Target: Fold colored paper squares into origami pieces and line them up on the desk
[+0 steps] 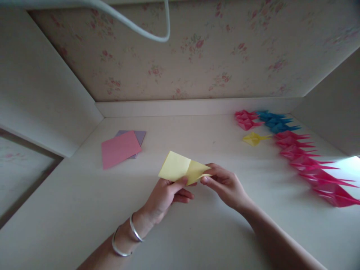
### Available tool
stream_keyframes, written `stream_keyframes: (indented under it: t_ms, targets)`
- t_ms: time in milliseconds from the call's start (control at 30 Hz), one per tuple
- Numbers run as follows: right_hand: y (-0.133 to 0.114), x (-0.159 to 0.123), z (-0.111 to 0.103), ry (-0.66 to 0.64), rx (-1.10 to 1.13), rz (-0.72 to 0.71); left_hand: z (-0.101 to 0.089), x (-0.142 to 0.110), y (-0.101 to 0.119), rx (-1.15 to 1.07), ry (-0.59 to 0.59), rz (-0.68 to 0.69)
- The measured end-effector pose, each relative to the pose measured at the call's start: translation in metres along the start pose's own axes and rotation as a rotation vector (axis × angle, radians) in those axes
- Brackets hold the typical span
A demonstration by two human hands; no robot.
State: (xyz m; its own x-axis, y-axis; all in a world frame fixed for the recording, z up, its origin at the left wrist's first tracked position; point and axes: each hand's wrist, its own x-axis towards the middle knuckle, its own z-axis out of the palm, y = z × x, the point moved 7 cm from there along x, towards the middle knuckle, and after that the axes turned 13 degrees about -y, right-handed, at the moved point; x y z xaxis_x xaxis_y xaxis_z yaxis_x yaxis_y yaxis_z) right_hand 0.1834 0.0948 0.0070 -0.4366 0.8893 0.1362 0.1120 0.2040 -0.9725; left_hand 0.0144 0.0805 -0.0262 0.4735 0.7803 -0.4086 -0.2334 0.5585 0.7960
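Observation:
A partly folded yellow paper sheet point(177, 167) is held just above the white table point(197, 232) in the middle of the view. My left hand point(165, 197) pinches its lower edge, thumb on top. My right hand point(225, 183) pinches the folded right corner between thumb and fingers. Two silver bangles point(126, 240) circle my left wrist.
A pink sheet point(118, 149) lies over a purple sheet point(139, 135) at the left. Along the right run folded paper pieces: pink ones point(247, 120), blue ones point(274, 120), one yellow point(254, 138), and a row of several pink ones point(312, 167). Walls enclose the table's back and sides.

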Motion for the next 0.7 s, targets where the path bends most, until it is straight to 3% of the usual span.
stream_keyframes:
  t_ms: [133,467,700]
  targets:
    - [0.004,-0.002,-0.003,0.146,0.111,0.012,0.005,-0.002,-0.004,0.001,-0.05,-0.03]
    - [0.011,-0.005,-0.004,0.236,0.145,0.096,0.011,-0.004,0.002,0.14,-0.061,0.057]
    - [0.015,-0.009,-0.003,0.261,0.14,0.163,0.008,-0.004,0.0,0.288,-0.004,0.113]
